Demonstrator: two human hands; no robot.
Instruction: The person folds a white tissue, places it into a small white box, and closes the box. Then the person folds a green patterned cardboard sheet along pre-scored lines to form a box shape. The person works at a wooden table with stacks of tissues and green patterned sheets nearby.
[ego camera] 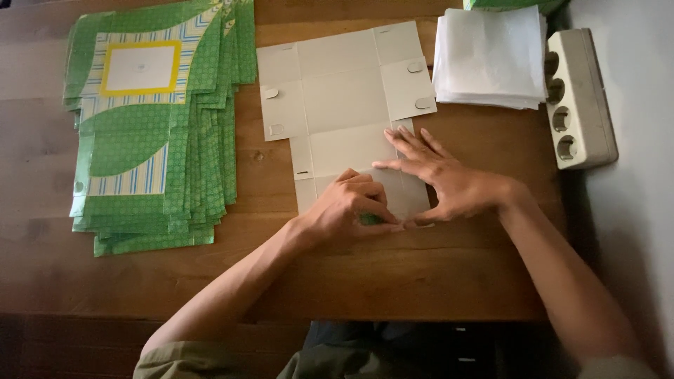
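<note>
A flat, unfolded grey cardboard box blank (344,91) lies plain side up in the middle of the wooden table (435,274). My left hand (351,207) is curled over its near edge, pinching a folded flap whose green printed side shows under my fingers. Beside it, my right hand (439,179) presses flat on the near right panel, fingers spread and thumb meeting the left hand's fingertips.
A fanned stack of green printed box blanks (154,126) covers the left of the table. A pile of white sheets (490,56) sits at the back right. A beige power strip (579,98) lies along the right edge.
</note>
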